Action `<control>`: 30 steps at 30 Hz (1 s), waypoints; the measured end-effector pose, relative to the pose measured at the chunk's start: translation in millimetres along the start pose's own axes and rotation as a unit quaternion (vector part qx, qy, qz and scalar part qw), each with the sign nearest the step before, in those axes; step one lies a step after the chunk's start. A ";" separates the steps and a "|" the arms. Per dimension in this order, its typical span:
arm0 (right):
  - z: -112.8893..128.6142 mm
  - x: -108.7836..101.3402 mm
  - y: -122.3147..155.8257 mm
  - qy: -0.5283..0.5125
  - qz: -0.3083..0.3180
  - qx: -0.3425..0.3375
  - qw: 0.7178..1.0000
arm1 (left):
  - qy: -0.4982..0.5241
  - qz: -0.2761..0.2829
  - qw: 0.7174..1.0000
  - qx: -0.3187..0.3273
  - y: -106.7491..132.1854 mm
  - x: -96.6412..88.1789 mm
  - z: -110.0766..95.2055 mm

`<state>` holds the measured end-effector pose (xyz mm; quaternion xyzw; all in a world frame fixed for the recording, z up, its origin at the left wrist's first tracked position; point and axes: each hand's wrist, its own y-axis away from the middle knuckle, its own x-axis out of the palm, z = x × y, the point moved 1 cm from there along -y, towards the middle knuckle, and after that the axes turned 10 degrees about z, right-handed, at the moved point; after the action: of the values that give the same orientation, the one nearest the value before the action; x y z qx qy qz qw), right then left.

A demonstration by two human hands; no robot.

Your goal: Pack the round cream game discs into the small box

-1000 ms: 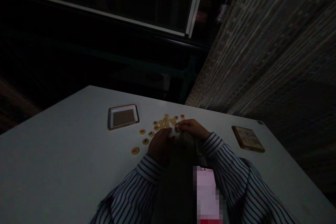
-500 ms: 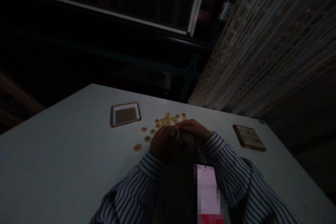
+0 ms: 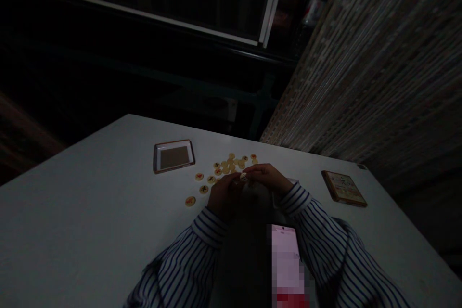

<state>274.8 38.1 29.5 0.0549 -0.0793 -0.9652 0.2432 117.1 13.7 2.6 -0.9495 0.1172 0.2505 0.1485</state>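
With twelve o'clock straight ahead of our hands, our right hand (image 3: 270, 177) pinches one small, round piece (image 3: 243, 177) between its fingertips, right at the middle of the clock. Our left hand (image 3: 223, 196) curls close to it, but it is too dark to tell if those fingers grip anything. More flat, round, yellowish pieces (image 3: 232, 167) bunch up near eleven o'clock and trail off to nine, some with red or black marks. They lie on a smooth white table (image 3: 90, 211). At ten o'clock sits an open tray (image 3: 174, 157), a rectangle with a shiny rim, pale walls and a flat brown bottom. At three o'clock lies a flat box (image 3: 344, 187) with a picture on top. A stringy curtain (image 3: 325, 72) hangs toward one o'clock.
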 end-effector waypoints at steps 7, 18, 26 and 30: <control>-2.3 0.7 -0.7 0.082 -0.005 -0.038 0.996 | 0.253 -0.005 0.963 -0.093 -0.1 4.0 3.6; 7.7 9.5 5.4 0.474 -0.015 -0.126 0.872 | 0.321 -0.003 0.935 -0.150 -1.4 4.6 8.7; 8.9 9.0 1.2 0.575 -0.030 -0.087 0.813 | 0.239 -0.015 0.961 -0.136 -2.5 4.3 14.9; 8.4 3.6 -0.6 0.592 -0.052 -0.018 0.804 | 0.125 -0.060 0.983 -0.118 -2.6 -1.6 13.5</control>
<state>270.1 38.0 37.3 0.6151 0.1002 -0.7579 0.1929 110.6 20.9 -7.2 -0.9894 0.0468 0.1328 0.0342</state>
